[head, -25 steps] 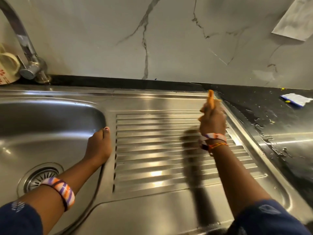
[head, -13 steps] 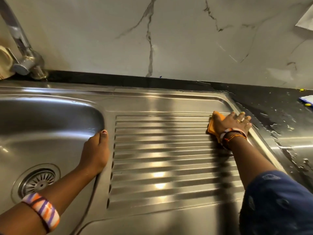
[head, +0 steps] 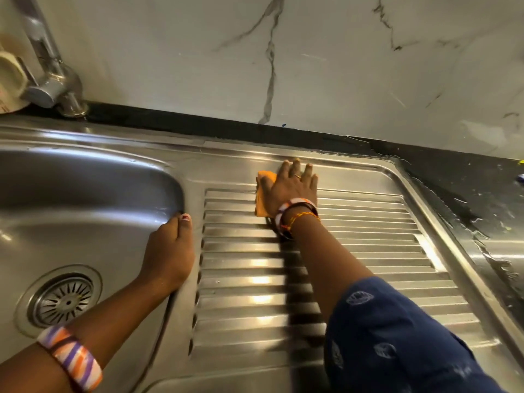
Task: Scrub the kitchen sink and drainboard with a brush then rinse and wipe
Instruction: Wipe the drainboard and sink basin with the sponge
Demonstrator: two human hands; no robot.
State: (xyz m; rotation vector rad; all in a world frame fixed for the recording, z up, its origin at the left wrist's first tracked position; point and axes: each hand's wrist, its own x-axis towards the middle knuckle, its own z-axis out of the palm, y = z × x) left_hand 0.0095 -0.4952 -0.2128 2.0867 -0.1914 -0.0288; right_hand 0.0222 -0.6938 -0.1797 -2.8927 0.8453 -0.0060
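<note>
1. Tap at far left, behind steel sink basin; drain strainer in basin floor.
2. Left hand grips basin's right rim, fingers curled over edge, thumb on top.
3. Right hand presses orange cloth flat on drainboard near back edge, fingers straight & spread.
4. Wet black counter to the right.

Mostly buried under the flat right hand: orange cloth, just a corner and left edge peeking out. Left-hand fingers gone over the basin rim. Tap spout chopped off up top. Pale mug sliced by the left edge, blurry.
</note>
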